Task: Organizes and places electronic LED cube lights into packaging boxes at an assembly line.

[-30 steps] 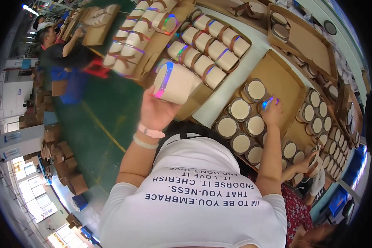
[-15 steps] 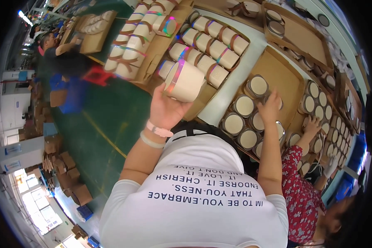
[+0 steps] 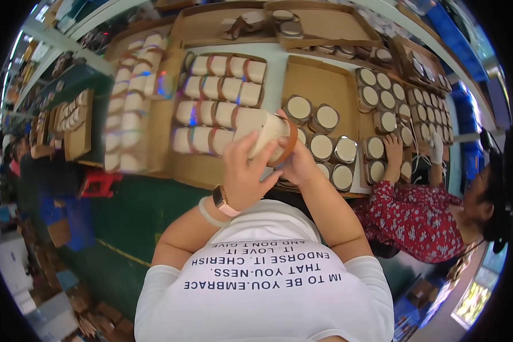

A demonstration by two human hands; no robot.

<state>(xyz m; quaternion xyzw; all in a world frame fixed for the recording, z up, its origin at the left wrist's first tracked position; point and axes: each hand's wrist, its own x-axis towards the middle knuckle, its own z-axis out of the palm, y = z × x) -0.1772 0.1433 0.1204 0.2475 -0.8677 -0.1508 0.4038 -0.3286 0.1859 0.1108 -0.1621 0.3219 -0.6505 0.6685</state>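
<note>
Candle jar [image 3: 265,132] — cream-coloured with a brown rim — lies on its side in both hands, above the front edge of the cardboard tray [image 3: 319,85]. Left hand [image 3: 246,174] wraps its body; right hand [image 3: 297,163] grips under the rim end. Upright jars [image 3: 321,147] stand in the tray just beyond — a co-worker's hand [image 3: 392,149] rests further right of it.

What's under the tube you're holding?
Under the cream tube held by both hands: a cardboard tray of upright lidded tins. Tins directly beneath are covered.
</note>
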